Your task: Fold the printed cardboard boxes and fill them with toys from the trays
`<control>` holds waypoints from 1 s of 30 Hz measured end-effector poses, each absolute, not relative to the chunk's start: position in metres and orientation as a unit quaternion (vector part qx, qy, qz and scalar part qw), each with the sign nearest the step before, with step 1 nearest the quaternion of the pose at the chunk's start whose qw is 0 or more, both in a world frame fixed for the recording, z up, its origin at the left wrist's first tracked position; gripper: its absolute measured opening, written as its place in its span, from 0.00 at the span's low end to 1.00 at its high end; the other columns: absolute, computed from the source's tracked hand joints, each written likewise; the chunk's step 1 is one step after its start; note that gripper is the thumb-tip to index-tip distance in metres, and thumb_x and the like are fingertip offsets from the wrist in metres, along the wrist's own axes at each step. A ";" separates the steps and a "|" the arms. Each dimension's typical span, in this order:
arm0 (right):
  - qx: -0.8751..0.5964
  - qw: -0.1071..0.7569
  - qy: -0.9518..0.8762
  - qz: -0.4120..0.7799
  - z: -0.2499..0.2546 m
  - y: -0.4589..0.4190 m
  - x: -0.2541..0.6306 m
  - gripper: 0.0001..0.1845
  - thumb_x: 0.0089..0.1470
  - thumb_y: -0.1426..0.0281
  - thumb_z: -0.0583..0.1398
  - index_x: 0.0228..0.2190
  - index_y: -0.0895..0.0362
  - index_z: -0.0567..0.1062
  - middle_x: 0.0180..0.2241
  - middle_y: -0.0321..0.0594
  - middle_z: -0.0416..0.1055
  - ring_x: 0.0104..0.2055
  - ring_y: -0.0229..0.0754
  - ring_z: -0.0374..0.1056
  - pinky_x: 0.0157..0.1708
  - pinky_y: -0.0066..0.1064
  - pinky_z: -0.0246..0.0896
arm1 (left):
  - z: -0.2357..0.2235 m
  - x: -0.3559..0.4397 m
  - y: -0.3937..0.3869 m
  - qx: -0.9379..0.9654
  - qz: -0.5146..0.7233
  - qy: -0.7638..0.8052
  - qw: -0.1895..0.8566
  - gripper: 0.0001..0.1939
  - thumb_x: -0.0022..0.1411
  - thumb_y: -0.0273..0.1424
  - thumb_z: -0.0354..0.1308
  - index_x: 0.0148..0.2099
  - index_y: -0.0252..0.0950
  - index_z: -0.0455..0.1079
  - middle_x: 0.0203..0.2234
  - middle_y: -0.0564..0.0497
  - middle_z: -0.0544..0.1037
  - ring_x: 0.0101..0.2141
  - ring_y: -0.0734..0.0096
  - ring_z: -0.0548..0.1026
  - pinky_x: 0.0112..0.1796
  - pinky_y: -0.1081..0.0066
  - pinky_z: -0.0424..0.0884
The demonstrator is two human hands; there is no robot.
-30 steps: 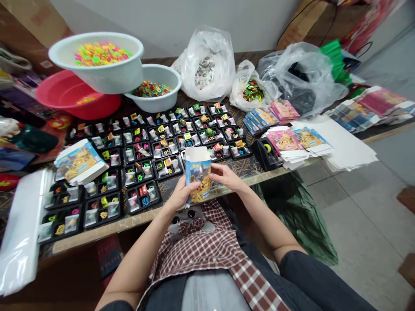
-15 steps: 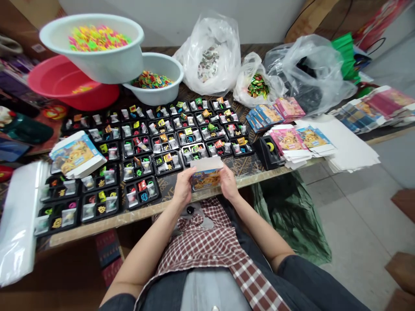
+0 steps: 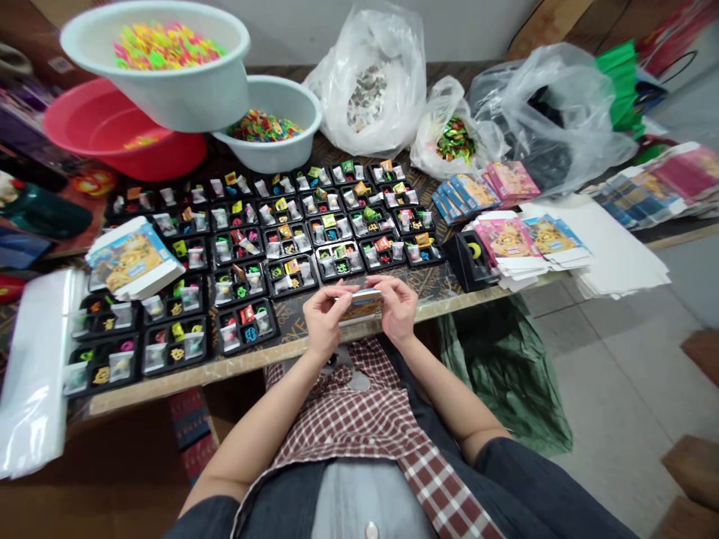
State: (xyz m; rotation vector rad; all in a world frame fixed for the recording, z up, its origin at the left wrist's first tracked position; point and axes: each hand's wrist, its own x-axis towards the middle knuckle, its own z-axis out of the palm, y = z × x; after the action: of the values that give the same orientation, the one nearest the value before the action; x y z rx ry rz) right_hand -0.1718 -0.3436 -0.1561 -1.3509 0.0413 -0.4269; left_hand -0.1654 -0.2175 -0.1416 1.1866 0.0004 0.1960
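Between my two hands, just over the table's front edge, is a small printed cardboard box [image 3: 364, 305] in blue and yellow. My left hand [image 3: 326, 318] grips its left end, the fingers bent over the top edge. At the other end my right hand [image 3: 400, 307] pinches it, fingertips along the top. The fingers cover much of the box. Right behind it lie black compartment trays [image 3: 292, 275] in rows, filled with small coloured pieces and clear sachets. One tray [image 3: 247, 326] sits forward of the others, left of my left hand.
Flat printed cartons lie in stacks at left [image 3: 135, 258] and right [image 3: 508, 239]. Light blue basins [image 3: 162, 93], a red basin [image 3: 67, 123] and plastic bags [image 3: 387, 112] line the back. A black holder [image 3: 469, 262] stands near the front edge. A green sack [image 3: 499, 367] hangs below.
The box's raised white flap has come down, and my fingers have moved over the top edge. The view has shifted slightly.
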 end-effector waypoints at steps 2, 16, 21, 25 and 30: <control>-0.672 0.713 0.003 -0.200 -0.154 -0.348 -0.174 0.08 0.54 0.62 0.63 0.28 0.53 0.76 0.36 0.41 0.79 0.41 0.46 0.74 0.45 0.41 0.69 | -0.142 -0.167 -0.211 0.593 0.070 -0.018 0.802 0.06 0.53 0.34 0.67 0.31 0.38 0.75 0.30 0.51 0.83 0.35 0.64 0.81 0.52 0.57 0.71; -0.771 0.618 -0.116 -0.104 -0.151 -0.388 -0.171 0.06 0.50 0.63 0.68 0.31 0.51 0.82 0.42 0.42 0.81 0.46 0.48 0.76 0.52 0.44 0.69 | -0.165 -0.155 -0.162 0.761 0.210 -0.340 0.510 0.07 0.63 0.28 0.61 0.43 0.41 0.77 0.41 0.48 0.83 0.43 0.66 0.82 0.51 0.56 0.77; -0.783 0.593 -0.145 -0.120 -0.160 -0.389 -0.174 0.05 0.55 0.63 0.64 0.31 0.48 0.82 0.44 0.42 0.80 0.47 0.48 0.75 0.53 0.48 0.68 | -0.168 -0.156 -0.162 0.778 0.237 -0.363 0.455 0.10 0.65 0.27 0.55 0.43 0.41 0.77 0.40 0.46 0.83 0.44 0.64 0.81 0.47 0.59 0.79; -0.814 0.548 -0.129 -0.142 -0.152 -0.401 -0.179 0.17 0.51 0.59 0.68 0.43 0.49 0.80 0.54 0.44 0.73 0.55 0.50 0.70 0.58 0.48 0.62 | -0.167 -0.160 -0.164 0.793 0.225 -0.340 0.453 0.10 0.66 0.27 0.54 0.42 0.40 0.78 0.39 0.45 0.83 0.43 0.62 0.81 0.46 0.59 0.79; -0.857 0.403 0.060 -0.317 -0.142 -0.496 -0.180 0.16 0.54 0.60 0.63 0.44 0.52 0.79 0.52 0.45 0.70 0.57 0.50 0.64 0.60 0.46 0.57 | -0.165 -0.162 -0.168 0.782 0.272 -0.343 0.445 0.08 0.64 0.25 0.57 0.41 0.39 0.77 0.38 0.45 0.83 0.40 0.64 0.82 0.44 0.63 0.78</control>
State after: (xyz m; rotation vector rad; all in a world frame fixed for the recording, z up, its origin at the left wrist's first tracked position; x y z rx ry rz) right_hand -0.1803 -0.4957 -0.1423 -2.1644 0.1506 -0.8000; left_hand -0.1619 -0.1683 -0.1655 1.9374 -0.8489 0.6737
